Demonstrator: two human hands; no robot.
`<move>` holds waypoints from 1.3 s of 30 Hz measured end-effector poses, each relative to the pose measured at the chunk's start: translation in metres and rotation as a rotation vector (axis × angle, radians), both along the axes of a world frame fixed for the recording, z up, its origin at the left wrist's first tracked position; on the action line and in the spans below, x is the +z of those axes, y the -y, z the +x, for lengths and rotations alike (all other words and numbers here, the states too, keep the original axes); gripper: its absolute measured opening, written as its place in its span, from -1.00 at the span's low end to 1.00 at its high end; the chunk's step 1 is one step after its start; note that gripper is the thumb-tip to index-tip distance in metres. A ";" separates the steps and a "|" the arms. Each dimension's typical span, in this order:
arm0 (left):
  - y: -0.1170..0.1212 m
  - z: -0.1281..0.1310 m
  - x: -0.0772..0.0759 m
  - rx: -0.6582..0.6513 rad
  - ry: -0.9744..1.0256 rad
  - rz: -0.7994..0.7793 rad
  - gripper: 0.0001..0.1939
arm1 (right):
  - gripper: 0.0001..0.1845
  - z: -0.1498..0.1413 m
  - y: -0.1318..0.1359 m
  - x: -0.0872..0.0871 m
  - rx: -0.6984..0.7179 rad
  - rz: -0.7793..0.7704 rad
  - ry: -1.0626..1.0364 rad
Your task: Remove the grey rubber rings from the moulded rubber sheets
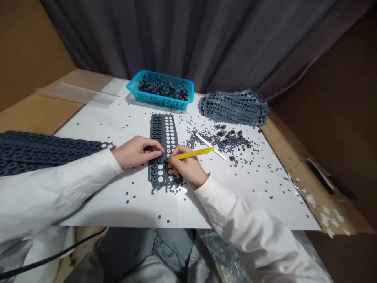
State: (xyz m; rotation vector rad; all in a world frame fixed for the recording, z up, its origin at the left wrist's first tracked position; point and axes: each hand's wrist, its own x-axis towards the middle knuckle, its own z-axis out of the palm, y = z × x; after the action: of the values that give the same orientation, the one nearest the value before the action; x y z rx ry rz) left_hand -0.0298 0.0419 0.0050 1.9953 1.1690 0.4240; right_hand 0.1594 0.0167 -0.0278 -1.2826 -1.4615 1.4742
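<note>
1. Holding yellow tool (pixel 200 151): right hand (pixel 188 167), at perforated gray sheet (pixel 163 129).
2. Left hand (pixel 134 151): fingertips close together at sheet; can't tell if gripping.
3. Sheet: six o'clock from blue basket (pixel 159 102).

2 hands (pixel 137 152), 1 yellow pen-like tool (pixel 192 153), 1 white stick (pixel 203 140), 1 blue basket (pixel 159 101), 1 perforated sheet (pixel 163 135) mid-frame, 2 sheet stacks (pixel 232 109); loose discs (pixel 235 139) too many to count.
</note>
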 end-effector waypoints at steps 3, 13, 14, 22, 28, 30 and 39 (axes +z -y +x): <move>0.000 0.000 0.000 -0.001 0.036 -0.041 -0.74 | -0.91 -0.001 0.000 -0.003 0.010 -0.014 0.030; 0.002 0.006 -0.004 -0.329 -0.294 0.398 -0.84 | -0.91 -0.007 0.000 -0.001 0.013 0.179 0.221; 0.002 0.009 -0.004 -0.358 -0.344 0.425 -0.86 | -0.91 -0.007 0.000 -0.001 0.010 0.186 0.226; 0.012 0.022 -0.008 -0.442 -0.618 0.607 -0.80 | -0.89 -0.006 -0.001 -0.002 -0.005 0.198 0.238; 0.003 0.006 -0.001 -0.102 -0.305 0.554 -0.78 | -0.90 -0.007 0.000 -0.002 -0.001 0.164 0.235; -0.005 0.000 0.010 0.042 -0.245 0.502 -0.79 | -0.90 -0.006 0.000 -0.003 0.000 0.103 0.199; -0.011 -0.002 0.001 -0.043 -0.114 0.173 -0.75 | -0.90 -0.004 -0.012 -0.001 -0.039 0.068 0.037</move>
State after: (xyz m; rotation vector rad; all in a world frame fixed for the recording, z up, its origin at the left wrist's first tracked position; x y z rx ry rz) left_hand -0.0321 0.0532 0.0064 2.2150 1.1909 0.4060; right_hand 0.1555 0.0290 -0.0284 -1.2960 -1.4890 1.3711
